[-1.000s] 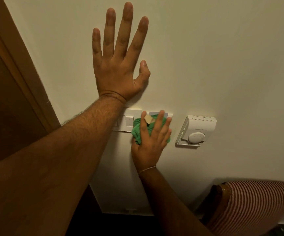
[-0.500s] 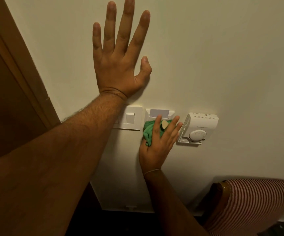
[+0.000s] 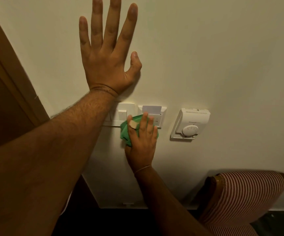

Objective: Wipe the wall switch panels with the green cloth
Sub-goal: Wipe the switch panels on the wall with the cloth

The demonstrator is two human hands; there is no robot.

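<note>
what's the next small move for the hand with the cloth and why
Probably slide the right hand with the green cloth left onto the switch plate. The cloth straddles the gap between that plate and the key card holder, and most of the plate's face lies uncovered.

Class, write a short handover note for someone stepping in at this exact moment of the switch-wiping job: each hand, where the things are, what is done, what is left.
Left hand: open, flat on the cream wall above the panels, bracing.
Right hand: presses the crumpled green cloth on the seam between the white rocker switch panel and the white key-card holder panel, covering the lower edges of both.
Done: cannot tell from this view how much is already clean.
Left: probably the uncovered parts of both panels; the white dial thermostat further right is untouched now.
</note>
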